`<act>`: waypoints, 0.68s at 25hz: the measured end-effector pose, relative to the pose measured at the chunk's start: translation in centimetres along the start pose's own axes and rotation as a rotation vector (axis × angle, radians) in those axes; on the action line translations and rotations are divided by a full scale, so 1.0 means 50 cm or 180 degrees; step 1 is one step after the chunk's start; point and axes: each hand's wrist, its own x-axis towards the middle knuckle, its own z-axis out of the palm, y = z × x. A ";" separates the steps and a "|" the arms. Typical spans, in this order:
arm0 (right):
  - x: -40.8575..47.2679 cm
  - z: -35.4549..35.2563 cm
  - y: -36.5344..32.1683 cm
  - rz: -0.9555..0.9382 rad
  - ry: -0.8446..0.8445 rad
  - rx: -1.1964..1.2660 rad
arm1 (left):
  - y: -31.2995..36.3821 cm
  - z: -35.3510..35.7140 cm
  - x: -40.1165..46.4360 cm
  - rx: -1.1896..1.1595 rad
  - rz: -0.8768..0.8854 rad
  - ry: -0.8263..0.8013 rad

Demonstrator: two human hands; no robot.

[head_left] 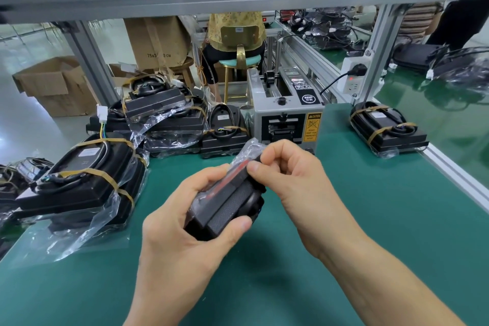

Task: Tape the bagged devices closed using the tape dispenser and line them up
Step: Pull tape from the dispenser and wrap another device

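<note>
A black bagged device [225, 201] hangs above the green mat [344, 219] at the centre. My left hand [185, 219] grips its near end from below, thumb on the textured face. My right hand [285, 167] pinches the clear bag's folded end at the far side of the device. The grey tape dispenser [285, 116] stands right behind my hands, its slot facing me. One bagged device [386, 130] with tan rubber bands lies to the right of the dispenser. Several bagged devices [98, 180] are piled on the left.
More bagged devices [172, 119] stack left of the dispenser. An aluminium frame post [381, 47] and a power strip [353, 77] stand behind on the right. A person sits on a stool [235, 63] beyond the bench. Cardboard boxes [53, 85] are on the floor at the left.
</note>
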 end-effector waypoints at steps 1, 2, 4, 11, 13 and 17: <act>-0.002 -0.005 0.004 -0.0018 0.0157 0.0039 | -0.001 -0.003 -0.002 0.0047 0.0030 -0.0027; -0.007 -0.013 0.009 -0.0035 0.0286 0.0091 | -0.001 -0.006 -0.002 0.0096 0.0087 -0.0001; -0.022 -0.030 0.023 -0.0036 0.0340 0.0110 | -0.010 -0.020 -0.001 -0.0086 0.0080 0.0254; -0.070 -0.078 0.053 0.0222 -0.0797 -0.1164 | -0.025 -0.018 0.010 -0.2612 -0.0895 0.0827; -0.074 -0.083 0.043 0.0114 -0.1107 -0.0915 | -0.028 -0.010 -0.001 -0.3014 -0.1151 0.0801; -0.082 -0.091 0.038 -0.0061 -0.0917 -0.0704 | -0.062 -0.017 -0.020 -0.3099 -0.1445 0.0621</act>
